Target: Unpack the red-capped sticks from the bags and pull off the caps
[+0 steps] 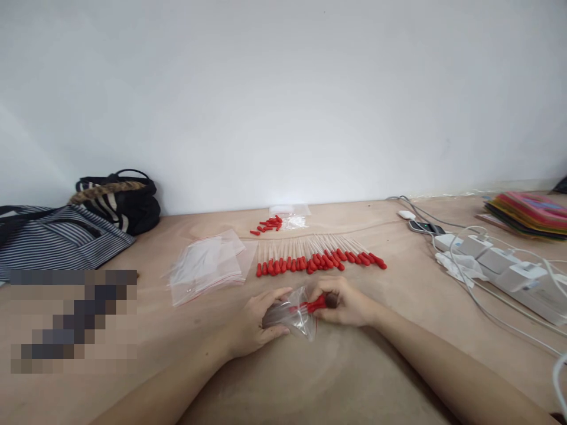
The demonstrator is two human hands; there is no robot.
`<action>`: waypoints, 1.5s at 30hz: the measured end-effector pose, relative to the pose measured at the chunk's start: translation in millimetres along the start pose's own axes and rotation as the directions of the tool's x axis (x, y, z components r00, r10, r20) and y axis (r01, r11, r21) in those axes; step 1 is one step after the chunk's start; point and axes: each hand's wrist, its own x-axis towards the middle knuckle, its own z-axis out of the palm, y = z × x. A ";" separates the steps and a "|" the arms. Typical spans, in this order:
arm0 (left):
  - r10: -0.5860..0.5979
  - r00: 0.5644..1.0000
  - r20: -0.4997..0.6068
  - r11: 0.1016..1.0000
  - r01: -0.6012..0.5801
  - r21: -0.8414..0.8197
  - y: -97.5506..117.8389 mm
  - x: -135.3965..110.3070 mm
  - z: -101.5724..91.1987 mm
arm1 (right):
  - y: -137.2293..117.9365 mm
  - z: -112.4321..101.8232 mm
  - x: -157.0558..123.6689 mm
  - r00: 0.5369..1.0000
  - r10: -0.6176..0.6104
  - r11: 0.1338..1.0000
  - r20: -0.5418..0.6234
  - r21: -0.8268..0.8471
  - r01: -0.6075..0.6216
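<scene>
My left hand [257,321] lies on the wooden table [336,378] with its fingers around a small clear zip bag [297,316]. My right hand [343,304] is pinched on the red bulbs of a few glass droppers [312,306] whose stems sit inside the bag's mouth. Just beyond the hands lies a row of several droppers with red bulbs [319,257], bulbs toward me. Farther back rest loose red bulbs [269,224] beside another small clear bag [290,215].
A stack of clear zip bags [210,265] lies left of the row. Striped bags [88,218] sit at the far left by the wall. At the right are a power strip with chargers and cables [500,262], a phone [425,227] and coloured sheets [529,213].
</scene>
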 end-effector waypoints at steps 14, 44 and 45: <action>-0.043 0.999 0.021 0.998 0.042 0.039 5.1 0.0 -4.3 | 26.3 -77.4 -17.3 0.526 0.430 0.898 -0.734 0.286 -0.336; -0.051 0.998 0.035 0.997 0.048 0.062 7.4 0.1 -5.5 | 37.5 -38.0 -7.0 0.614 -0.061 0.826 -0.787 -0.385 -0.412; -0.048 0.998 0.033 0.997 0.046 0.060 7.1 0.1 -5.1 | 32.4 -33.1 -7.0 0.703 -0.067 0.864 -0.708 -0.394 -0.314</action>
